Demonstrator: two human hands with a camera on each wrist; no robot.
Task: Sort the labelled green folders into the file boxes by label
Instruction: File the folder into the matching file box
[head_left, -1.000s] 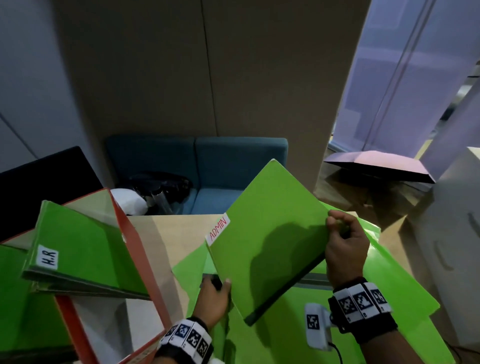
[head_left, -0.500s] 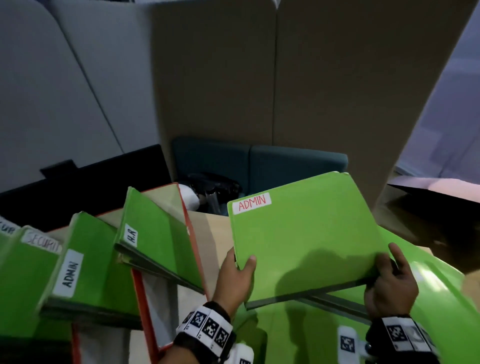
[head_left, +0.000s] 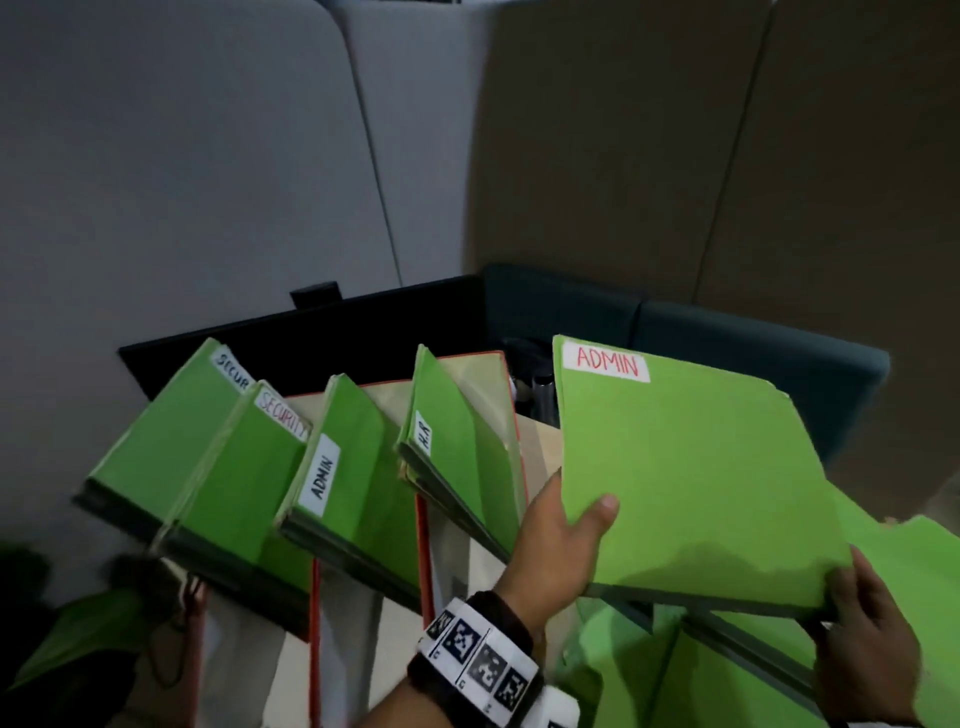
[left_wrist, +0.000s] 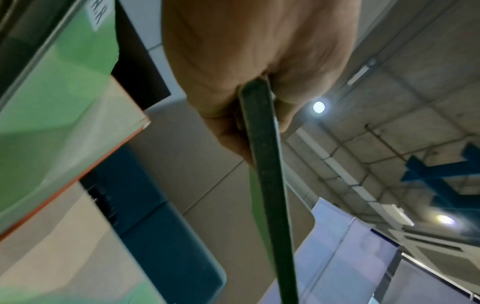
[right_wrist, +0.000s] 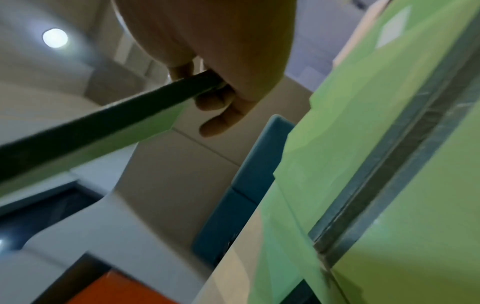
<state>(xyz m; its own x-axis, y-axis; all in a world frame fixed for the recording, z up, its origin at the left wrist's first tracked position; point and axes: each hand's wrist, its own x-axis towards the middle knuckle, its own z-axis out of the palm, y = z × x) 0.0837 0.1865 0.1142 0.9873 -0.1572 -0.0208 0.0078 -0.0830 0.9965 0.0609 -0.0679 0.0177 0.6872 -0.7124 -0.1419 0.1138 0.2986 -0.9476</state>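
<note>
- The head view looks forward and down from above onto a held green folder, both hands and the filed folders to its left.
- The left wrist view sits very close under the left hand, facing up along the folder's dark edge toward the ceiling.
- The right wrist view looks up past the right hand in the same way.
- All 3 views share that folder.

The left hand pinches the dark edge of a green folder, seen edge-on. To its left another green folder bears a blurred label, perhaps "H.R", inside a red-edged file box.
</note>
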